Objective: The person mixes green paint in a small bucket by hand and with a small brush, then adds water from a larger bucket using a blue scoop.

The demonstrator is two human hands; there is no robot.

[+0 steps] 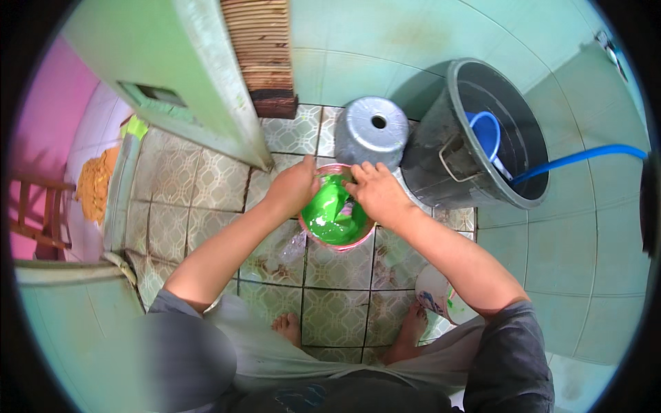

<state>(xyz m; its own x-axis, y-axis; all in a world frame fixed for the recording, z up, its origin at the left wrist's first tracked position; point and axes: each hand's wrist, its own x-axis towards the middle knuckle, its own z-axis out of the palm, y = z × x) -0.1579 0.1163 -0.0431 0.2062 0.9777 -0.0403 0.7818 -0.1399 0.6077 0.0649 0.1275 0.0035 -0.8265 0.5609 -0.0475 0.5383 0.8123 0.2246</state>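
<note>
On the tiled floor ahead of me stands a round bucket (342, 246) with a pinkish-red rim. Glossy bright green stuff (335, 219), wet-looking like paint, fills much of it, with a small pale pinkish patch showing through. At its far left edge my left hand (295, 188) is closed, the fingertips hidden; what it pinches is too small to make out. My right hand (381, 195) grips the far right rim, thumb toward the inside and fingers bent over the edge.
A dented silver metal pot (368, 131) sits upside down beyond the bucket. Right of it, a big grey bin (441, 155) holds a blue dipper (487, 135) and a blue hose (585, 160). A white container (434, 292) stands near my right foot; a green door (186, 62) is at left.
</note>
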